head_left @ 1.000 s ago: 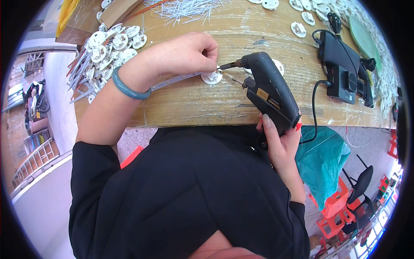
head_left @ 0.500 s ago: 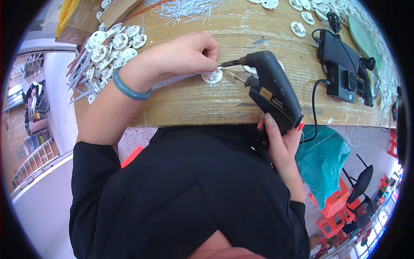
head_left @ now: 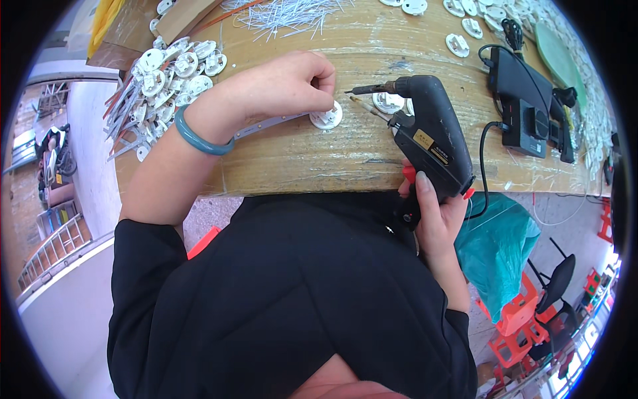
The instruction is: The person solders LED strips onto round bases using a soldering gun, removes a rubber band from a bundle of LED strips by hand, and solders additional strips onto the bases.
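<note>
My left hand (head_left: 296,83), a blue-grey bangle on its wrist, is closed in a pinch over the upper edge of a round white plastic part (head_left: 325,121). What the fingertips hold is hidden. A narrow pale strip (head_left: 272,124) runs from under that wrist to the part. My right hand (head_left: 435,216) grips the handle of a black soldering gun (head_left: 435,126) with a red trigger. The gun's tip and a thin feed tube point left, a little apart from the white part. Another round white part (head_left: 387,102) lies behind the tube.
A pile of white parts and strips (head_left: 163,83) lies at the left, with thin white wires (head_left: 286,14) at the back. Black power boxes (head_left: 525,100) with cables stand at the right, near more white parts (head_left: 457,45). A teal bag (head_left: 498,246) hangs below the table edge.
The soldering gun has drawn back to the right, its tip now away from the white part and my left fingers. My left hand has stayed almost still.
</note>
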Demonstrator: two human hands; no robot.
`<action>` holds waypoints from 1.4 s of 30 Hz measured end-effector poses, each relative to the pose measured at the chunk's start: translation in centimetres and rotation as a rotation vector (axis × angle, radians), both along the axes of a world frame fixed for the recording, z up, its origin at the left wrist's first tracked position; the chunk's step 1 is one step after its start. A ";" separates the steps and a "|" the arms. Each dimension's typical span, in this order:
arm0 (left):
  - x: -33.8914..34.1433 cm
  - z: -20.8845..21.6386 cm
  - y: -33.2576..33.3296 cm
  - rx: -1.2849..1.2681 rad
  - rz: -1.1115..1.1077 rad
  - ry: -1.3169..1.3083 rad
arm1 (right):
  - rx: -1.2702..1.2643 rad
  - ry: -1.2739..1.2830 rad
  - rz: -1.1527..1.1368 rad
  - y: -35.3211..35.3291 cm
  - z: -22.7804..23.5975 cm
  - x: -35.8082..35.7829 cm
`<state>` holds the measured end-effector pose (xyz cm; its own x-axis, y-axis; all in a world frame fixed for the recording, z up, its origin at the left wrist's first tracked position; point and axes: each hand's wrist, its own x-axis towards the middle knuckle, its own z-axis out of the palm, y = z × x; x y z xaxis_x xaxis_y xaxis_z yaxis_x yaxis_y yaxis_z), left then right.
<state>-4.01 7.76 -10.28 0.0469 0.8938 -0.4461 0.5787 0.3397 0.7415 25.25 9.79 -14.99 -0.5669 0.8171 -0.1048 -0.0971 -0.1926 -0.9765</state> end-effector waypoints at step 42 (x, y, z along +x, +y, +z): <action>3.5 3.1 -7.8 0.564 0.091 -0.362 | -0.109 0.523 0.070 -1.0 4.3 -7.3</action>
